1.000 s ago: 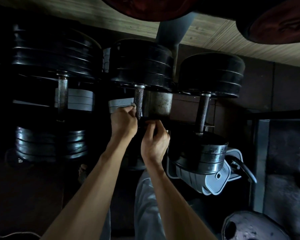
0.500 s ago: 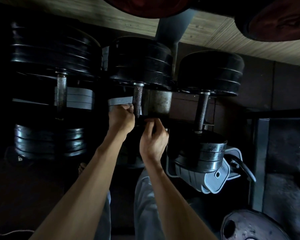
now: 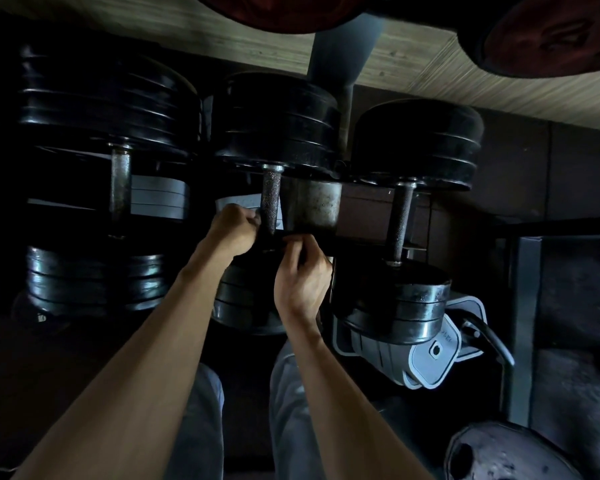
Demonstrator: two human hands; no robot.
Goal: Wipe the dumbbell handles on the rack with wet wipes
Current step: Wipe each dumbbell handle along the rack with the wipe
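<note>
At rack centre I log: left hand curled around middle dumbbell handle (knurled); right hand pinching something dark, unidentifiable.

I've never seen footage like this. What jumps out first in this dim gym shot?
Two bare forearms reach up the middle: the left hand curls at the base of the knurled steel handle of the middle black-plate dumbbell, while the right hand pinches something dark just below it; no wipe is clearly visible. Flanking it are the left black-plate dumbbell and the right black-plate dumbbell, all standing on end in a row.
</note>
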